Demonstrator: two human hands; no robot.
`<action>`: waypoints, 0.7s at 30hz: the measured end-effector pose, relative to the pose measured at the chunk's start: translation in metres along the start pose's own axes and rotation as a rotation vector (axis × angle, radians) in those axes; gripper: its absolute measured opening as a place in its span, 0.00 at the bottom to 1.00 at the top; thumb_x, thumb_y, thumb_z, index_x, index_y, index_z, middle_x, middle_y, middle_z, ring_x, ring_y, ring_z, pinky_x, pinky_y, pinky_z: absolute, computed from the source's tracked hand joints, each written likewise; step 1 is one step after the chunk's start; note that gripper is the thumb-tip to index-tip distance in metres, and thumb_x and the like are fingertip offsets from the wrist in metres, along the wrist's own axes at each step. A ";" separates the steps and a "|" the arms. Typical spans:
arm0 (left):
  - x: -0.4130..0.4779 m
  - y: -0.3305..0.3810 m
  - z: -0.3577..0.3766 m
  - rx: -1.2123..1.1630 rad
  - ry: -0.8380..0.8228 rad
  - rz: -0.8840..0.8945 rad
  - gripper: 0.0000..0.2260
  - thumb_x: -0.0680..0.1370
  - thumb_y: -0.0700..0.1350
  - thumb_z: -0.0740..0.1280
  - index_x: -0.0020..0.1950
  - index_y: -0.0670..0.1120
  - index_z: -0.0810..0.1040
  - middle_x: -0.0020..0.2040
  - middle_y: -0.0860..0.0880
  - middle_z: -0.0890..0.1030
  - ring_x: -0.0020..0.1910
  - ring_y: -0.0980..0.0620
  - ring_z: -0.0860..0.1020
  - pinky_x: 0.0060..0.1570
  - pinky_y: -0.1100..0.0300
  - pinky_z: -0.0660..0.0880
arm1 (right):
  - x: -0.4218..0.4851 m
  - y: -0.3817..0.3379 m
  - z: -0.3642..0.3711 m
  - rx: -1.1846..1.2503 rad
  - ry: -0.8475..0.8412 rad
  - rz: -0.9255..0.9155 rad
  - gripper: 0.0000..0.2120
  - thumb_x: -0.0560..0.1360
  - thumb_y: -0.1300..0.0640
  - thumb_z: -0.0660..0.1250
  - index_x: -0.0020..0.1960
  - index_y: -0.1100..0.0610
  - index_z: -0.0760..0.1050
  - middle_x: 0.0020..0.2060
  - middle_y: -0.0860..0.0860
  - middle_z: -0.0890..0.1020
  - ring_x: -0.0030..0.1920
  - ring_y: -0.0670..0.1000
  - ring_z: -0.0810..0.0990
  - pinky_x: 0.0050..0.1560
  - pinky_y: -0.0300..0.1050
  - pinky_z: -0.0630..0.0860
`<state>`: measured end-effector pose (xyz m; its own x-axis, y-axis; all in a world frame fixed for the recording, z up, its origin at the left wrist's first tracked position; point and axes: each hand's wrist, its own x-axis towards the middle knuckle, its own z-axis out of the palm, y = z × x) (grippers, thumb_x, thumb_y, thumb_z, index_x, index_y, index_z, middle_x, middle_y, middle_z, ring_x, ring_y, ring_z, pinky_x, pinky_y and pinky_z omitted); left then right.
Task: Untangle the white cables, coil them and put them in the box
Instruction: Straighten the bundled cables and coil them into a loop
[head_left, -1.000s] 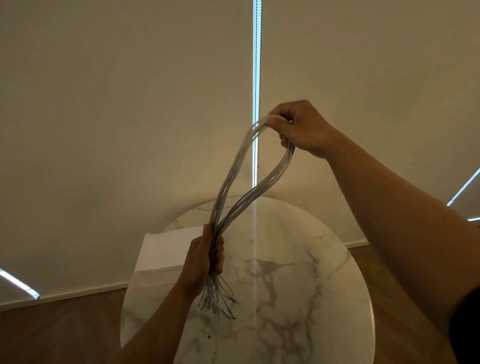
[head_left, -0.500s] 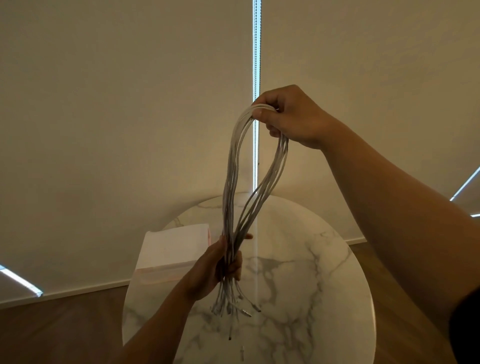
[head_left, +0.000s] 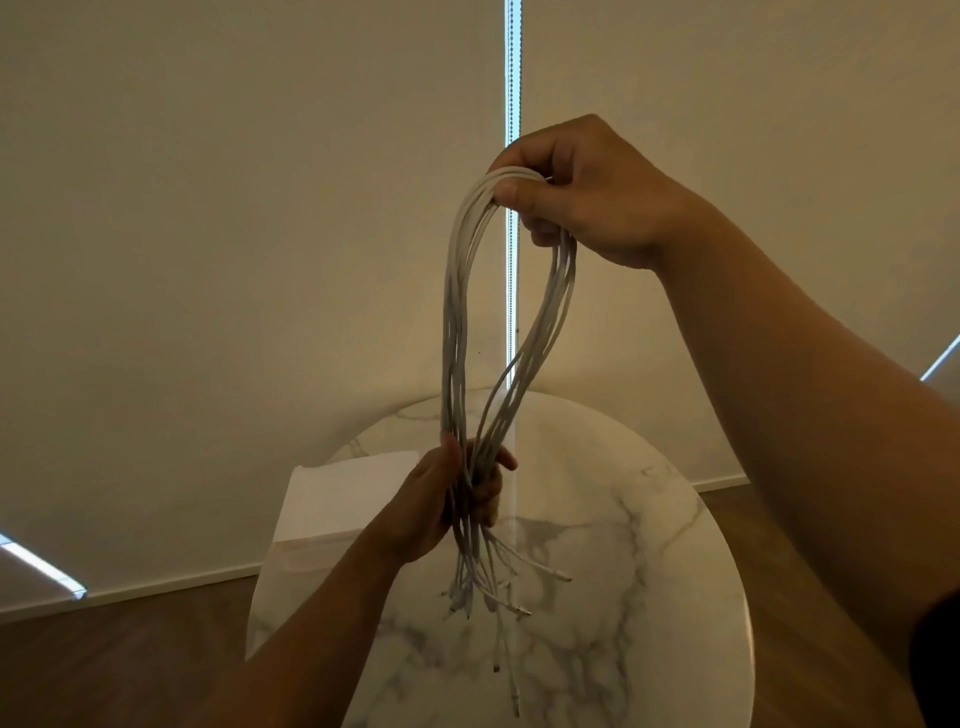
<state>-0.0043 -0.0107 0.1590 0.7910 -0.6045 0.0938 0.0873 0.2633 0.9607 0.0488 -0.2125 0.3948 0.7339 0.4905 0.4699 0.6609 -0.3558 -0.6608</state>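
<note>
A bundle of several white cables (head_left: 453, 332) hangs folded in a long loop above the table. My right hand (head_left: 582, 202) grips the top bend of the loop, held high in front of the wall. My left hand (head_left: 447, 501) grips both sides of the loop lower down, just over the table. Below that hand the cable ends with their plugs (head_left: 493, 592) fan out and dangle. A white box (head_left: 337, 499) stands on the table's far left, partly hidden behind my left hand.
A round white marble table (head_left: 649, 597) lies under the cables. A pale wall with a bright vertical gap and a bead chain (head_left: 513, 78) rises behind it. Dark wooden floor (head_left: 104, 665) shows on both sides.
My right hand has drawn the loop's top to the left, closer over my left hand, so the loop hangs narrower and straighter. The left hand has shifted right and the plug ends swing beneath it.
</note>
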 end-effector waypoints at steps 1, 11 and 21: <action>0.001 0.000 0.000 -0.026 0.049 0.023 0.30 0.74 0.69 0.62 0.52 0.41 0.78 0.35 0.46 0.71 0.31 0.51 0.71 0.35 0.57 0.73 | -0.002 0.003 -0.003 0.002 0.024 0.008 0.07 0.80 0.60 0.65 0.50 0.61 0.80 0.32 0.55 0.73 0.32 0.51 0.71 0.36 0.42 0.74; -0.001 0.025 -0.034 0.085 0.564 0.045 0.30 0.70 0.70 0.61 0.36 0.41 0.75 0.24 0.51 0.62 0.20 0.55 0.57 0.23 0.67 0.56 | -0.083 0.122 0.022 0.179 0.221 0.334 0.10 0.82 0.60 0.61 0.46 0.64 0.77 0.36 0.64 0.80 0.36 0.54 0.79 0.43 0.53 0.76; 0.005 0.035 -0.034 0.760 0.436 -0.212 0.25 0.78 0.59 0.65 0.30 0.41 0.76 0.22 0.50 0.68 0.21 0.52 0.63 0.24 0.63 0.61 | -0.127 0.161 0.049 0.102 -0.051 0.728 0.16 0.77 0.67 0.60 0.58 0.57 0.81 0.58 0.53 0.82 0.60 0.51 0.78 0.63 0.49 0.72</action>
<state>0.0234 0.0213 0.1839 0.9769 -0.2041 -0.0635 -0.0439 -0.4826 0.8748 0.0546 -0.2927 0.1998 0.9713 0.1960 -0.1345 -0.0101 -0.5311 -0.8473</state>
